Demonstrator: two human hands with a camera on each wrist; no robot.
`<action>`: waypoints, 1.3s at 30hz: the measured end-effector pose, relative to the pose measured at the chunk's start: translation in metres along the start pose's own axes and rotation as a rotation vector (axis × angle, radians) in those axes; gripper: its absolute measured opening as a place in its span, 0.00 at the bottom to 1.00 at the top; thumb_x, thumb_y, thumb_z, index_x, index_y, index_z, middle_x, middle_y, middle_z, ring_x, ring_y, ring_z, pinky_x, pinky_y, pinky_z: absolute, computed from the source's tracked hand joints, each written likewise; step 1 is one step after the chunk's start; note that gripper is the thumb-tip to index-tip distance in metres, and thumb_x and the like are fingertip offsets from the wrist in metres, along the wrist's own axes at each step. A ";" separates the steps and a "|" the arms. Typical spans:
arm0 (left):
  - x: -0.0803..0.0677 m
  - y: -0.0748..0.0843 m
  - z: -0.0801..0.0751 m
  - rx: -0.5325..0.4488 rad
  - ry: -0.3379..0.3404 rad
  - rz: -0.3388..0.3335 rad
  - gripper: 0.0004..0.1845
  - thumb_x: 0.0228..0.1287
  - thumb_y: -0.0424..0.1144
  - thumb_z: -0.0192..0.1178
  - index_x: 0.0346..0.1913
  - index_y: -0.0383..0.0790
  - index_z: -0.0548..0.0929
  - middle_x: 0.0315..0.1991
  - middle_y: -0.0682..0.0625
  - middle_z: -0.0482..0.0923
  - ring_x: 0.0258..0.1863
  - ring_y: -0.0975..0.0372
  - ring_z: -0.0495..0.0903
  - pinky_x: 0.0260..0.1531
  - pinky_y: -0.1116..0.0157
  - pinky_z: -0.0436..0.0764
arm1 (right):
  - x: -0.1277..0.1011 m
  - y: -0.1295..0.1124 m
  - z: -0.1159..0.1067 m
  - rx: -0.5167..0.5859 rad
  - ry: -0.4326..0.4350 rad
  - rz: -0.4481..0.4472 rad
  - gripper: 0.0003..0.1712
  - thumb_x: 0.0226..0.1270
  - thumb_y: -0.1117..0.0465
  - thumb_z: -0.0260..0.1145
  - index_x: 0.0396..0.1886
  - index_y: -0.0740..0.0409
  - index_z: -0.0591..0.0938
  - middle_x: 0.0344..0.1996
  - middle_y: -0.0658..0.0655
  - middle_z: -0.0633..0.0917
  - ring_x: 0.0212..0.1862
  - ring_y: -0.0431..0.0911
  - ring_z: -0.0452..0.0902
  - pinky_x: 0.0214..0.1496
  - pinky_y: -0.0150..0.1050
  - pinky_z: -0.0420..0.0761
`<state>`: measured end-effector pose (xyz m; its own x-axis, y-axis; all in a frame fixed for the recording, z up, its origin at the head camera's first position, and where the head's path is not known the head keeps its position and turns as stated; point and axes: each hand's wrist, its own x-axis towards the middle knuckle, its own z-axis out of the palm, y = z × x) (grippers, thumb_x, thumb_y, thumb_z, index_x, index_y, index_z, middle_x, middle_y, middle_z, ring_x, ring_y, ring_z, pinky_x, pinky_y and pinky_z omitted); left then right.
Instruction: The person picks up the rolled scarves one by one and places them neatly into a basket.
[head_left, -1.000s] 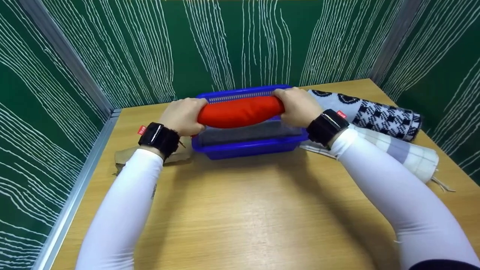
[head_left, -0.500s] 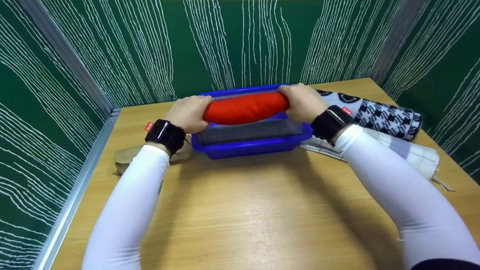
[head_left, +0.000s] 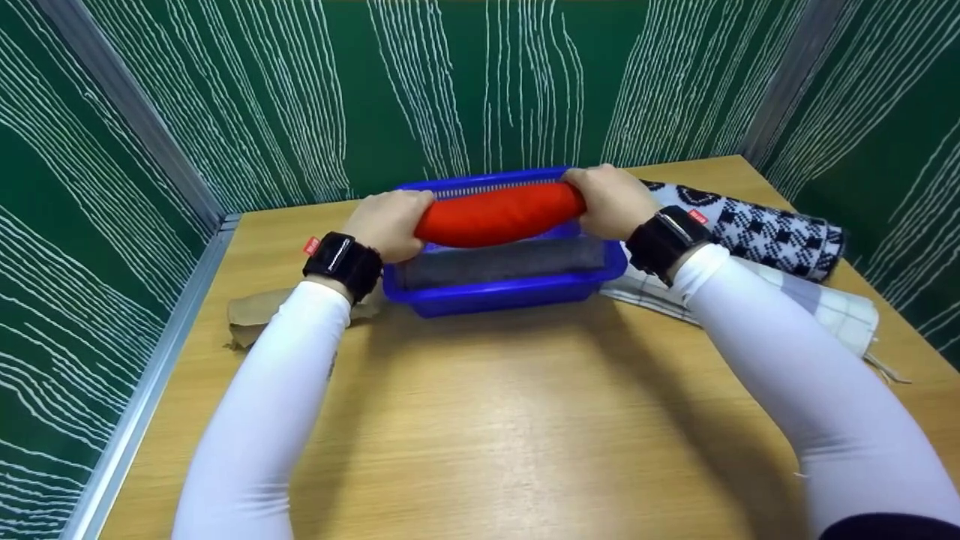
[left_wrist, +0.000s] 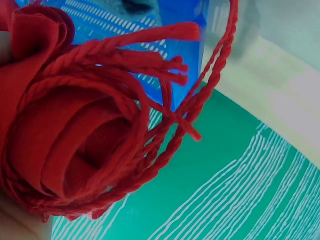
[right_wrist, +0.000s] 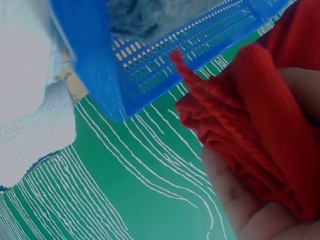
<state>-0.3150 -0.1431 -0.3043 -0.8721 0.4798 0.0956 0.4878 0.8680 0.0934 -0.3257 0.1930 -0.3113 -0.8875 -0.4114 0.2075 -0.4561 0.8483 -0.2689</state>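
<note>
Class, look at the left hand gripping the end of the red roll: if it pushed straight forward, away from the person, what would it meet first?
Probably the green wall behind the table: the left hand sits beside the blue basket, though depth is unclear.

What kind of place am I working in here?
Probably a small staged recording booth, not a home: a bare wooden table boxed in by green panels with white wavy lines, holding only a blue plastic basket and rolled scarves such as the red rolled scarf.
</note>
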 end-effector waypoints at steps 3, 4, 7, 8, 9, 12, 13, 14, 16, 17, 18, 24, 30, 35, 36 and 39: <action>0.002 0.001 0.000 0.001 -0.005 -0.001 0.22 0.62 0.31 0.70 0.59 0.40 0.81 0.54 0.41 0.87 0.51 0.46 0.85 0.61 0.45 0.84 | 0.001 0.002 0.000 0.004 -0.007 0.003 0.30 0.55 0.79 0.66 0.61 0.68 0.82 0.51 0.72 0.89 0.50 0.65 0.87 0.60 0.63 0.85; 0.003 0.001 0.001 0.003 -0.007 0.001 0.21 0.62 0.31 0.70 0.59 0.39 0.81 0.54 0.41 0.87 0.51 0.46 0.85 0.60 0.45 0.83 | 0.001 0.003 0.000 0.005 -0.009 0.006 0.31 0.55 0.80 0.66 0.62 0.68 0.82 0.52 0.71 0.89 0.50 0.65 0.87 0.60 0.63 0.85; 0.006 0.002 0.002 0.005 -0.012 0.003 0.21 0.62 0.31 0.70 0.58 0.39 0.81 0.53 0.41 0.87 0.50 0.47 0.84 0.59 0.45 0.84 | 0.002 0.004 0.001 0.003 -0.012 0.010 0.30 0.56 0.79 0.66 0.61 0.68 0.82 0.51 0.71 0.90 0.49 0.64 0.87 0.60 0.62 0.85; 0.007 0.002 0.002 0.004 -0.014 0.003 0.21 0.62 0.31 0.70 0.58 0.39 0.81 0.52 0.41 0.87 0.50 0.47 0.84 0.59 0.45 0.84 | 0.003 0.005 0.001 0.002 -0.012 0.011 0.29 0.56 0.79 0.66 0.61 0.68 0.82 0.51 0.71 0.90 0.49 0.64 0.87 0.59 0.62 0.85; 0.008 0.003 0.002 0.005 -0.015 0.004 0.21 0.62 0.31 0.70 0.58 0.39 0.81 0.52 0.41 0.87 0.50 0.47 0.84 0.59 0.45 0.83 | 0.003 0.006 0.001 0.000 -0.012 0.012 0.29 0.56 0.79 0.66 0.61 0.68 0.82 0.50 0.71 0.90 0.49 0.64 0.87 0.59 0.62 0.85; 0.012 0.003 0.002 0.008 -0.017 0.002 0.21 0.62 0.30 0.70 0.58 0.38 0.81 0.52 0.41 0.87 0.49 0.47 0.84 0.59 0.46 0.83 | 0.005 0.007 0.000 -0.009 -0.009 0.013 0.29 0.55 0.79 0.66 0.60 0.68 0.83 0.49 0.71 0.90 0.48 0.64 0.87 0.57 0.62 0.85; 0.013 0.003 0.002 0.011 -0.018 0.001 0.21 0.62 0.30 0.69 0.58 0.38 0.81 0.52 0.41 0.87 0.49 0.47 0.84 0.59 0.46 0.83 | 0.006 0.008 0.000 -0.013 -0.010 0.013 0.28 0.55 0.79 0.66 0.60 0.68 0.82 0.49 0.71 0.89 0.48 0.64 0.87 0.57 0.62 0.85; 0.014 0.003 0.002 0.013 -0.020 -0.001 0.21 0.62 0.30 0.69 0.59 0.38 0.81 0.52 0.41 0.87 0.49 0.46 0.84 0.59 0.46 0.84 | 0.007 0.008 0.000 -0.016 -0.012 0.013 0.28 0.55 0.79 0.66 0.59 0.68 0.82 0.49 0.71 0.89 0.48 0.64 0.87 0.56 0.62 0.85; 0.017 0.002 0.002 0.018 -0.022 -0.004 0.21 0.63 0.30 0.69 0.59 0.38 0.81 0.53 0.40 0.87 0.50 0.46 0.84 0.59 0.46 0.84 | 0.008 0.009 0.000 -0.023 -0.013 0.012 0.28 0.55 0.79 0.66 0.59 0.69 0.82 0.48 0.71 0.89 0.47 0.64 0.86 0.55 0.61 0.85; 0.018 0.002 0.003 0.019 -0.023 -0.006 0.22 0.63 0.30 0.69 0.60 0.38 0.81 0.53 0.40 0.87 0.50 0.46 0.85 0.59 0.46 0.84 | 0.009 0.010 0.000 -0.026 -0.014 0.012 0.27 0.55 0.79 0.65 0.59 0.69 0.82 0.48 0.71 0.89 0.47 0.64 0.86 0.55 0.61 0.85; 0.018 0.002 0.003 0.021 -0.024 -0.006 0.22 0.63 0.30 0.68 0.60 0.37 0.81 0.53 0.40 0.87 0.50 0.46 0.85 0.59 0.46 0.84 | 0.010 0.010 0.000 -0.029 -0.014 0.007 0.27 0.55 0.79 0.65 0.58 0.69 0.82 0.47 0.71 0.89 0.46 0.63 0.86 0.54 0.61 0.85; 0.021 0.002 0.006 0.030 -0.027 -0.011 0.21 0.63 0.31 0.68 0.59 0.37 0.81 0.51 0.40 0.87 0.49 0.46 0.85 0.56 0.45 0.84 | 0.015 0.014 0.002 -0.044 -0.038 -0.005 0.24 0.56 0.78 0.65 0.55 0.69 0.83 0.46 0.70 0.89 0.43 0.62 0.85 0.51 0.58 0.84; 0.027 0.003 0.007 0.049 -0.030 -0.019 0.20 0.63 0.31 0.68 0.59 0.37 0.81 0.51 0.39 0.87 0.48 0.45 0.85 0.55 0.45 0.84 | 0.019 0.017 0.003 -0.039 -0.085 0.023 0.25 0.57 0.78 0.64 0.57 0.68 0.83 0.47 0.70 0.89 0.44 0.61 0.85 0.51 0.57 0.85; 0.032 0.002 0.008 0.053 -0.034 -0.029 0.20 0.65 0.32 0.68 0.60 0.37 0.82 0.52 0.39 0.87 0.49 0.45 0.85 0.55 0.46 0.84 | 0.023 0.021 0.005 -0.047 -0.078 0.031 0.26 0.56 0.78 0.65 0.56 0.68 0.84 0.47 0.70 0.89 0.44 0.61 0.85 0.50 0.57 0.85; 0.033 0.002 0.008 0.056 -0.034 -0.030 0.20 0.65 0.32 0.68 0.60 0.37 0.82 0.52 0.39 0.87 0.49 0.45 0.85 0.55 0.46 0.84 | 0.024 0.021 0.006 -0.049 -0.074 0.031 0.26 0.55 0.78 0.65 0.56 0.68 0.84 0.47 0.70 0.89 0.44 0.61 0.86 0.50 0.57 0.85; 0.036 0.001 0.010 0.062 -0.037 -0.033 0.20 0.66 0.33 0.68 0.60 0.36 0.82 0.53 0.39 0.87 0.49 0.45 0.85 0.55 0.46 0.84 | 0.027 0.022 0.008 -0.056 -0.071 0.033 0.26 0.55 0.78 0.65 0.56 0.69 0.84 0.47 0.71 0.90 0.43 0.61 0.86 0.50 0.57 0.86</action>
<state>-0.3460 -0.1241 -0.3111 -0.8891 0.4541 0.0571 0.4564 0.8892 0.0339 -0.3600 0.1984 -0.3189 -0.9055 -0.4035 0.1314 -0.4236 0.8784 -0.2214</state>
